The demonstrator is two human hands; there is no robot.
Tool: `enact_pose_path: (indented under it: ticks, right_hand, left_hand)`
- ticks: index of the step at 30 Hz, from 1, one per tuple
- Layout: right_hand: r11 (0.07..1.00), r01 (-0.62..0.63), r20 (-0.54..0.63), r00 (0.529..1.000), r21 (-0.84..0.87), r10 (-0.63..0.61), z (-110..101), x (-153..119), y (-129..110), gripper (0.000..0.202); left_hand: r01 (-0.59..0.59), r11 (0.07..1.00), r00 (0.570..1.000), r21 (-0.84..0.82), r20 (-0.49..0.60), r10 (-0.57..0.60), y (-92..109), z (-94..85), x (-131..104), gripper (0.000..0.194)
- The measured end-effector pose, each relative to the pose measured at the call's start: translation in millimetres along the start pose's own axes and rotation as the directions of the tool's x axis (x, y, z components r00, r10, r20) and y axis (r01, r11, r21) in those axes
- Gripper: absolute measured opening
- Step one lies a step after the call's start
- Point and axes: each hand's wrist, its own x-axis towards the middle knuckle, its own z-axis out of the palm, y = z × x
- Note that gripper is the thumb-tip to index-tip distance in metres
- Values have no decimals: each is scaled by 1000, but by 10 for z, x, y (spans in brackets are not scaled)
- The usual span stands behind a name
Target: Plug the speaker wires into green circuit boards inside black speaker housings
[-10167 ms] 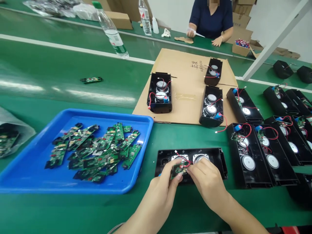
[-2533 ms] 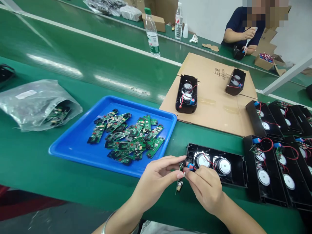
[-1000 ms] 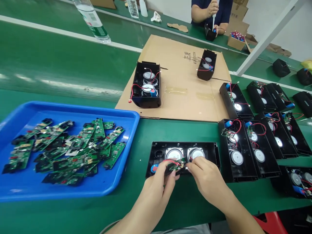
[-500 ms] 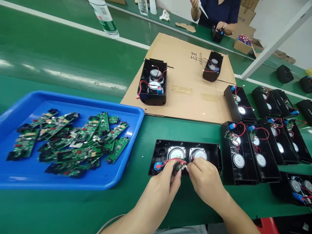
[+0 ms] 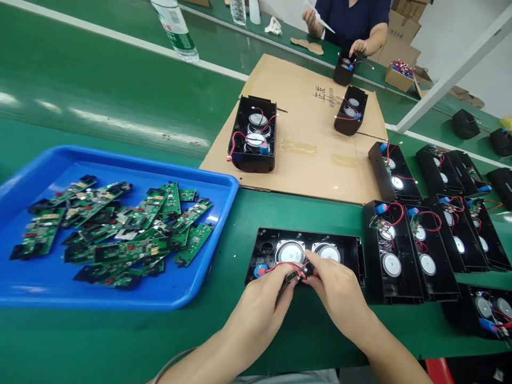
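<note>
A green tabletop supports the work; a flat cardboard sheet lies across its far side, and a blue tray of loose circuit boards stands to the left. An open black speaker housing lies lengthwise in front of the person, with more housings, wired and fitted with boards, grouped just to its right. The left hand and the right hand meet over the near side of this housing. Left grip: grasping one circuit board between thumb and fingers, tilted, partly hidden. Right grip: fingers curled in beside that board; whether they pinch a lead or plug cannot be told. Two round speakers sit inside the housing, behind the hands. A blue cylindrical part rests in its left end, and a red lead runs from there to the board. The step in hand is judged to be joining the leads to the board. The next move calls for a steady board in the left grip, with the right fingertips aligning any loose plug and pressing it in squarely, without straining the thin wires.
</note>
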Motion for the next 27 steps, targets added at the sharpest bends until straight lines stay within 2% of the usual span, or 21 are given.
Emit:
enact_pose_path:
  ticks: [3, 9, 11, 14, 16, 18, 21, 23, 25, 27]
  right_hand:
    - [1000, 14, 0, 1000, 25, -14, 28, 2, 3, 26]
    - [992, -34, -24, 999, 126, 37, 48, -31, 19, 27]
    - [973, -78, 66, 996, 217, 65, -34, -4, 52, 25]
    - [904, -190, 219, 969, 382, 111, -187, 106, 104, 20]
    - [883, -230, 244, 960, 410, 136, -243, 208, 120, 17]
    - [892, -215, 293, 951, 397, 99, -239, 309, 112, 19]
    - [920, -154, 414, 910, 360, -10, -171, 416, 82, 22]
    - [929, -148, 429, 903, 340, -13, -131, 436, 68, 21]
    - [901, -231, 367, 926, 366, 88, -103, 415, 68, 18]
    - [810, -364, 286, 924, 460, 252, -75, 366, 80, 14]
  left_hand:
    - [37, 999, 999, -39, -2, -37, 15, 14, -2, 19]
    - [120, 985, 992, -121, 39, -116, 32, 6, 9, 18]
    - [65, 996, 998, -66, 2, -65, 39, 2, -20, 16]
    - [-88, 994, 991, 66, -100, 94, 39, 16, -113, 16]
    - [-151, 980, 978, 129, -123, 167, 30, 27, -182, 20]
    - [-173, 972, 974, 159, -116, 192, 21, 29, -235, 23]
    - [-126, 976, 986, 175, -84, 143, 22, 18, -275, 23]
    - [-50, 985, 995, 163, -77, 63, 30, 17, -279, 21]
    - [26, 992, 993, 123, -114, -12, 38, 27, -266, 18]
    - [81, 994, 984, 80, -163, -67, 41, 42, -233, 15]
